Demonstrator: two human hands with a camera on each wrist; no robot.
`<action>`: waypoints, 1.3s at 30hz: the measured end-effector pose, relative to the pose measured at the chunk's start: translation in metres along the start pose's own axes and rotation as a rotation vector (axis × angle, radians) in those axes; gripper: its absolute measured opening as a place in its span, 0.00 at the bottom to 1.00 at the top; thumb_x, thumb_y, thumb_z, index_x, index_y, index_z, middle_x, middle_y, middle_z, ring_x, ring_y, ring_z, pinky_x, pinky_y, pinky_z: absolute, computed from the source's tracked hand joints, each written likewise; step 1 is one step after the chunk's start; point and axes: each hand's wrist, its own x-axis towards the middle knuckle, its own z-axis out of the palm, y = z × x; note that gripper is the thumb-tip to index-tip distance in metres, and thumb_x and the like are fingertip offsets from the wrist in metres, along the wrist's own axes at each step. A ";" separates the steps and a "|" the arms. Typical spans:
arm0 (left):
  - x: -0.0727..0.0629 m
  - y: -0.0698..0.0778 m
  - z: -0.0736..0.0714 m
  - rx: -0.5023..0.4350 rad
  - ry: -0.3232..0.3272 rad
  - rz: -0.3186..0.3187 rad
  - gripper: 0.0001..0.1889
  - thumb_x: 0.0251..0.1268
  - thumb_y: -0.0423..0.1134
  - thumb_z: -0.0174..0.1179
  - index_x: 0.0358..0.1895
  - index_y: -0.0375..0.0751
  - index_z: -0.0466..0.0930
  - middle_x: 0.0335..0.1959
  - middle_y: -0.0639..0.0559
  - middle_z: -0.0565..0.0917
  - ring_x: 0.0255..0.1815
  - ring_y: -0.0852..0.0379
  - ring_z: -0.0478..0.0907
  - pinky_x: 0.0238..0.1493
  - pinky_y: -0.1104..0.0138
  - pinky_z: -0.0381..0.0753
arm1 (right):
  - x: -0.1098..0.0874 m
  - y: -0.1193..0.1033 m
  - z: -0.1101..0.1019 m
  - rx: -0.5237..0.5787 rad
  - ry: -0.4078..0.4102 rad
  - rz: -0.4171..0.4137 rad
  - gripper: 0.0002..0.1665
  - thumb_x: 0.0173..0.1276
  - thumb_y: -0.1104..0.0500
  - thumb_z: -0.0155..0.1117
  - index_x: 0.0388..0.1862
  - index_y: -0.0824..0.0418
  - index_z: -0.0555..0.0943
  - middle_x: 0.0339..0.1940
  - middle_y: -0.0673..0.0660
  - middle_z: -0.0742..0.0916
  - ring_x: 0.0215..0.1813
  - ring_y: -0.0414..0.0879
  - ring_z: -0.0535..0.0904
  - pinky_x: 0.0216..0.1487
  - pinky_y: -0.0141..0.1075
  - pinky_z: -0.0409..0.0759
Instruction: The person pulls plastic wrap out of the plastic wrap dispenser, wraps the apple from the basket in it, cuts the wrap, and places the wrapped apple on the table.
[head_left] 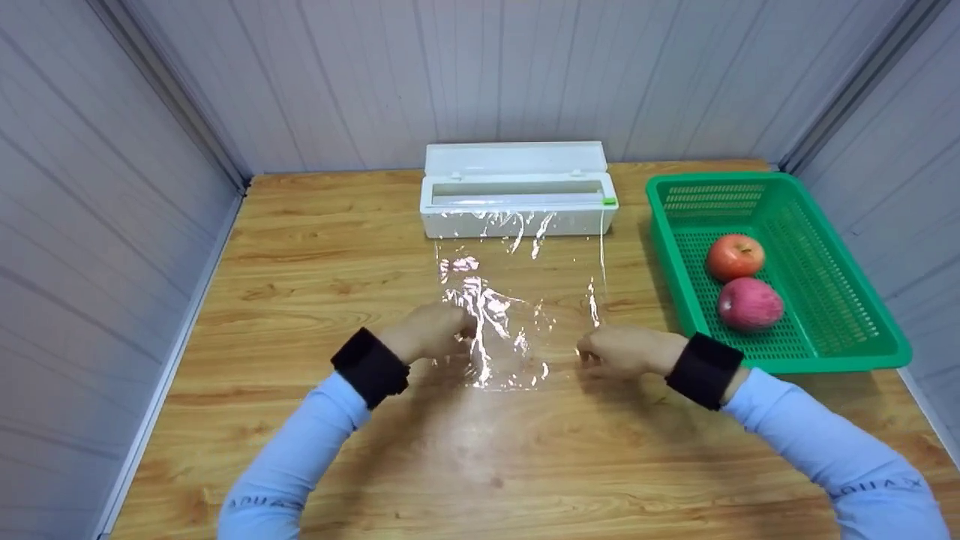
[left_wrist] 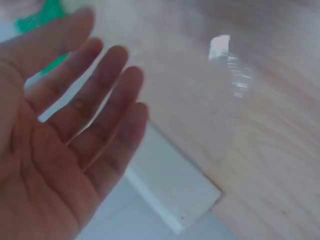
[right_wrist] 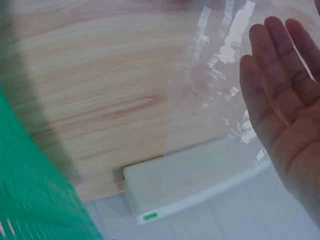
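A sheet of clear plastic wrap (head_left: 517, 307) runs toward me from the white wrap dispenser (head_left: 517, 223), whose lid stands raised. Bright glare streaks mark the sheet. At its left edge is my left hand (head_left: 433, 330); the left wrist view shows that hand (left_wrist: 75, 120) with fingers spread slightly and only gently bent, thumb apart. Beside the sheet's right edge is my right hand (head_left: 622, 350). In the right wrist view its fingers (right_wrist: 272, 65) are extended and loosely bent, with nothing visible in the palm; the thumb is hidden.
A green plastic basket (head_left: 787, 364) stands to the right, close to my right hand. Inside it lie a red-orange apple (head_left: 735, 257) and a pinkish apple (head_left: 750, 304). Panelled walls (head_left: 525, 75) enclose the wooden table (head_left: 322, 255) at the back and sides.
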 end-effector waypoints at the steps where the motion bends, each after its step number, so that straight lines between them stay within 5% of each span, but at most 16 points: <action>1: 0.000 0.001 -0.001 -0.036 0.053 0.019 0.07 0.53 0.34 0.62 0.37 0.38 0.81 0.34 0.47 0.83 0.36 0.52 0.79 0.41 0.63 0.80 | -0.001 0.000 -0.001 0.008 0.033 0.004 0.07 0.60 0.58 0.62 0.32 0.62 0.78 0.28 0.54 0.82 0.31 0.45 0.77 0.32 0.38 0.78; 4: -0.002 0.008 -0.003 -0.159 0.170 0.036 0.10 0.55 0.36 0.61 0.41 0.37 0.81 0.36 0.47 0.84 0.37 0.53 0.80 0.43 0.65 0.80 | -0.003 -0.001 -0.004 0.013 0.153 0.023 0.10 0.60 0.57 0.62 0.36 0.62 0.79 0.33 0.55 0.83 0.35 0.47 0.79 0.37 0.41 0.79; 8: -0.011 0.020 -0.008 -0.270 0.273 -0.033 0.16 0.58 0.39 0.60 0.48 0.37 0.78 0.42 0.46 0.83 0.43 0.53 0.79 0.48 0.64 0.78 | -0.007 -0.001 -0.010 0.036 0.289 0.084 0.16 0.62 0.52 0.60 0.42 0.62 0.79 0.41 0.57 0.83 0.43 0.52 0.79 0.46 0.47 0.78; 14: -0.024 0.030 -0.008 -0.181 0.371 -0.093 0.19 0.57 0.41 0.61 0.52 0.38 0.76 0.48 0.44 0.81 0.50 0.49 0.77 0.56 0.58 0.75 | -0.020 -0.005 -0.017 0.118 0.403 0.190 0.23 0.63 0.49 0.60 0.53 0.58 0.75 0.53 0.58 0.80 0.56 0.54 0.76 0.55 0.49 0.75; 19: -0.023 0.029 -0.002 -0.176 0.371 -0.094 0.23 0.56 0.41 0.62 0.55 0.39 0.74 0.52 0.44 0.79 0.52 0.47 0.76 0.56 0.56 0.74 | -0.042 0.000 -0.032 0.035 0.454 0.206 0.24 0.61 0.50 0.62 0.54 0.60 0.75 0.52 0.59 0.80 0.55 0.54 0.76 0.54 0.49 0.75; 25: -0.015 0.026 0.007 -0.235 0.340 -0.081 0.24 0.56 0.41 0.61 0.57 0.40 0.73 0.53 0.45 0.79 0.53 0.48 0.76 0.56 0.57 0.74 | -0.079 0.022 -0.071 -0.013 0.397 0.301 0.25 0.63 0.52 0.60 0.54 0.67 0.73 0.54 0.64 0.79 0.58 0.58 0.72 0.57 0.53 0.72; 30: -0.013 0.025 0.010 -0.263 0.308 -0.078 0.23 0.57 0.40 0.61 0.56 0.37 0.73 0.53 0.43 0.79 0.53 0.46 0.76 0.56 0.56 0.74 | -0.108 0.068 -0.096 -0.042 0.339 0.407 0.25 0.59 0.56 0.64 0.52 0.68 0.74 0.51 0.67 0.79 0.55 0.63 0.72 0.53 0.56 0.72; 39: -0.015 0.024 0.021 -0.323 0.258 -0.086 0.23 0.56 0.38 0.61 0.56 0.39 0.73 0.52 0.42 0.79 0.51 0.48 0.77 0.54 0.58 0.76 | -0.138 0.142 -0.075 0.019 0.073 0.548 0.37 0.47 0.61 0.70 0.57 0.72 0.70 0.58 0.76 0.71 0.59 0.73 0.63 0.55 0.65 0.64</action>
